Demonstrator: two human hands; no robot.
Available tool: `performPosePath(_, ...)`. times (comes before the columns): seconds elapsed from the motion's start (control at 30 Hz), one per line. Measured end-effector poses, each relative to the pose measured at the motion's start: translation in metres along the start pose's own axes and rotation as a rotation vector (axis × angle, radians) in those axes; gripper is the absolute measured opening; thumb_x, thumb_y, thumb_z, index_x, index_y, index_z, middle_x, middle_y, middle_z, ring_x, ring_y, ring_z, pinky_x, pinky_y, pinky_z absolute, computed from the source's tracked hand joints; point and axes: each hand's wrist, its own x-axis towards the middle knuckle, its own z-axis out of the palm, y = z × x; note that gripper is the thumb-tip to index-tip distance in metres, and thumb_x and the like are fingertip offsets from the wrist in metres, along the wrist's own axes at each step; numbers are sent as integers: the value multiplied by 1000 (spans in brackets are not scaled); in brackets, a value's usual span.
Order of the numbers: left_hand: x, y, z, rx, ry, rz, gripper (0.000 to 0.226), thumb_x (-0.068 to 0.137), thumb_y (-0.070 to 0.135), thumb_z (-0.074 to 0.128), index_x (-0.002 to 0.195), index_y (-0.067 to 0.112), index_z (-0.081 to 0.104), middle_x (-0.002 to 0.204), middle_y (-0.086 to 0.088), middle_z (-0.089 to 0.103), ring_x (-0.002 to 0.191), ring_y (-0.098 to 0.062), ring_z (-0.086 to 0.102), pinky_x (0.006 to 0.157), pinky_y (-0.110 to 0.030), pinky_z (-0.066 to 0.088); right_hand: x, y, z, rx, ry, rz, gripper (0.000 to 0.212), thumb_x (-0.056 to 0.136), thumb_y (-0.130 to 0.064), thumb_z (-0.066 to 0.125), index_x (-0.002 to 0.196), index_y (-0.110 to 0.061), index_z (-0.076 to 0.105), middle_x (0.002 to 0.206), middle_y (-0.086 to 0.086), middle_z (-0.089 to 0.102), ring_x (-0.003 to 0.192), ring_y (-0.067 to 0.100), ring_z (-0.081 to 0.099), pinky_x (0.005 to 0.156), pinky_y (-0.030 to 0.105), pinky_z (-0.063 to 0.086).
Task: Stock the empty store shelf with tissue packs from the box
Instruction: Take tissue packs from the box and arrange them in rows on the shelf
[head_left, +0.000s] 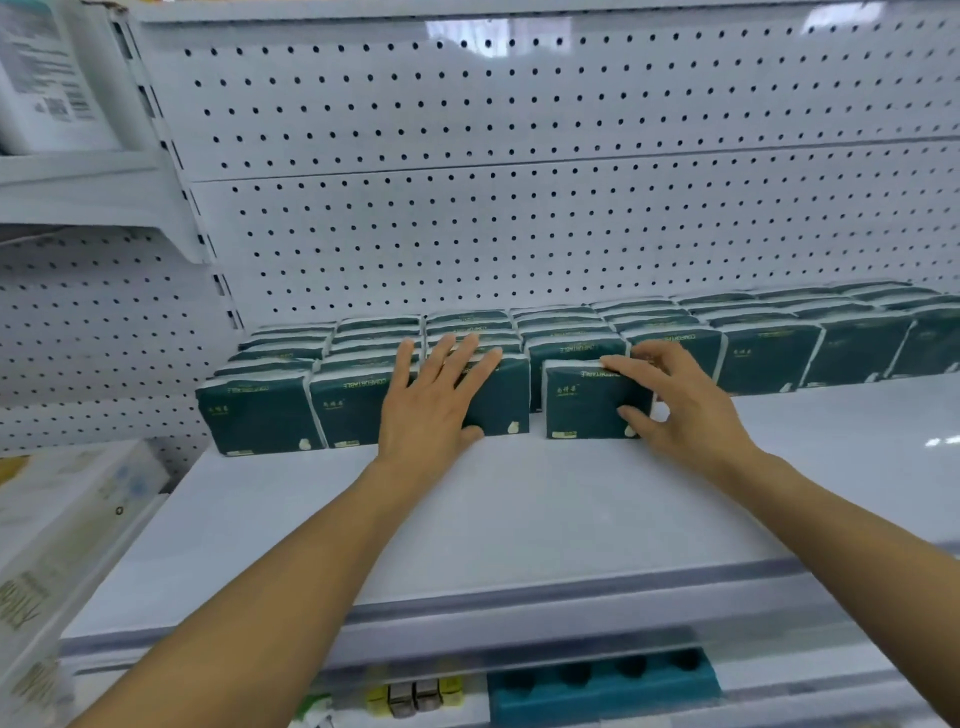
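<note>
You are standing at a white store shelf (519, 519), its smooth deck running from your 9 o'clock to your 3 o'clock and throwing back a little glare at its right end. Behind it a white pegboard back panel (519, 208) is rising, dotted with rows of dark holes. Dark green tissue packs (769, 358) are lining the rear of the deck in files running back to the panel, leaving the front half bare. Your left hand (434, 402) is lying flat, fingers straight and spread, against the front and top of a pack at 12 o'clock (498, 400), pressing rather than gripping. Your right hand (675, 400) is curling round the loose front pack (592, 400) at 1 o'clock, fingers over its top edge and thumb at its lower right corner; that pack is standing just forward of its file, a narrow gap separating it from the pack under your left hand. At 9 o'clock pale boxed goods (62, 525) are filling the neighbouring bay, and at 6 o'clock a lower tier is showing a teal package (602, 686) and small yellow items (410, 693).
</note>
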Motion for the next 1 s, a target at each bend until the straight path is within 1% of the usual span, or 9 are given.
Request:
performPosePath(0.07,3,2,0,17,-30,-13,88,94,57,50,154,35,-11,165,5,-2,152,-18,-2,119,-50,-11,4,-1,9,-100,35,-37,61,79,-21,76,135,-32,55,133,4,48,112,20,50,81,38,50)
performPosePath(0.17,4,3,3,2,-1,-20,89,93,55,53,155,34,-8,165,4,2,152,-19,2,119,-49,-10,12,-3,19,-238,75,-72,66,74,-35,79,135,-26,55,140,9,47,122,30,46,93,49,43)
performPosePath(0.27,3,3,7,-22,25,-20,90,92,53,57,156,33,-2,165,3,7,152,-20,7,120,-48,-6,20,-6,24,-276,77,-133,73,74,-40,79,138,-21,51,146,11,42,130,30,39,104,49,38)
performPosePath(0.4,4,2,11,-37,57,-12,91,87,51,65,156,32,9,163,3,18,150,-21,17,121,-48,3,28,-7,33,-266,7,-203,73,80,-33,77,144,-22,43,151,9,37,141,29,31,110,47,36)
performPosePath(0.5,5,1,12,-27,78,-8,92,83,50,70,156,31,16,161,2,25,148,-22,23,120,-50,9,31,-6,36,-264,-29,-211,72,83,-29,74,145,-21,41,152,8,36,142,29,28,114,46,32)
performPosePath(0.67,4,2,7,-40,17,-12,90,90,53,59,157,32,3,164,4,12,151,-20,10,120,-50,-2,30,-8,34,-311,-63,-190,74,85,-32,71,149,-24,35,154,7,33,145,27,25,118,48,21)
performPosePath(0.8,-3,5,-5,-69,-18,-43,97,88,56,60,156,30,-4,165,2,4,152,-20,1,119,-52,-7,23,-23,27,-323,-49,-91,79,85,-41,67,151,-27,26,159,6,25,148,26,17,119,52,13)
performPosePath(0.9,-23,8,-21,-103,73,-49,96,84,58,63,157,26,9,163,-2,16,151,-23,11,121,-56,1,10,-48,13,-273,12,-67,71,86,-43,64,148,-22,36,157,8,28,145,29,23,117,54,19)
performPosePath(1.0,-56,10,-41,-166,229,-37,78,83,53,64,149,20,37,150,-4,44,142,-24,37,118,-56,20,-14,-83,-6,-242,96,-108,53,87,-40,65,134,-17,54,144,8,47,127,29,48,103,50,39)
